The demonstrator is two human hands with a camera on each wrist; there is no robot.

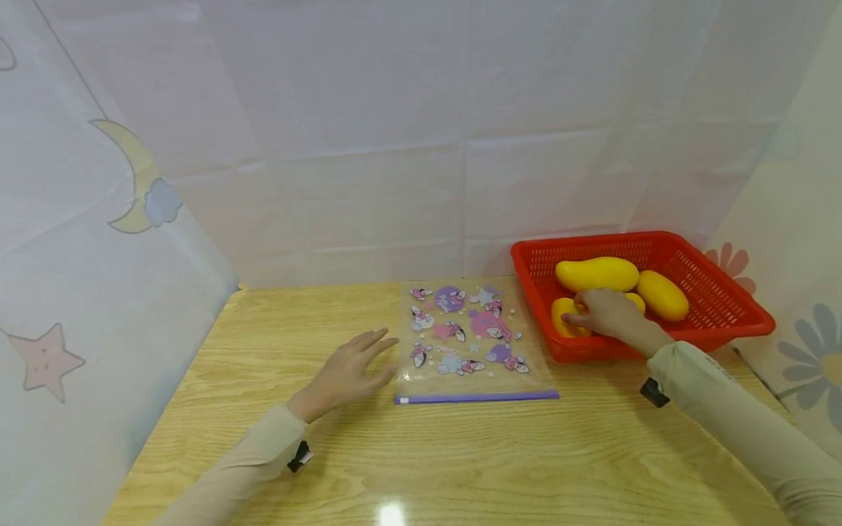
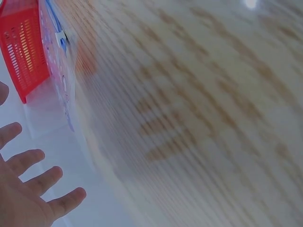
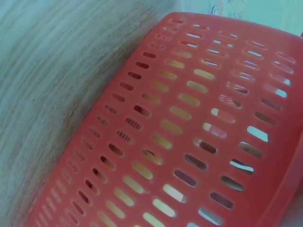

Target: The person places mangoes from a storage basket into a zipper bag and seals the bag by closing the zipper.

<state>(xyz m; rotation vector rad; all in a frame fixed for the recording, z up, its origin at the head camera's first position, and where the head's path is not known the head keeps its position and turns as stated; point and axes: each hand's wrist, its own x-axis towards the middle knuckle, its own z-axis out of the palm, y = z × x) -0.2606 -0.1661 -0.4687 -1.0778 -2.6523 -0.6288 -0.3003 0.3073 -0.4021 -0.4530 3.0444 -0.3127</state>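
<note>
My right hand (image 1: 608, 313) reaches into a red basket (image 1: 739, 322), its thumb and fingers gripping a yellow mango (image 1: 564, 318) near the basket's left front; the hand covers part of that fruit. Two more smooth yellow mangoes lie in the basket, one long (image 1: 597, 273) at the back and one (image 1: 663, 296) to the right. Only the basket's slotted wall (image 3: 156, 118) shows in the right wrist view, with yellow behind its slots. My left hand (image 1: 346, 374), fingers spread and holding nothing, hovers left of a clear printed zip bag (image 1: 474, 376) lying flat.
The bag's purple slider strip (image 1: 480, 397) faces the near side of the wooden table (image 1: 448, 470). A pale cloth wall (image 1: 360, 210) rises behind the table's back edge. Another printed cloth (image 1: 837, 270) hangs close by the basket's right side.
</note>
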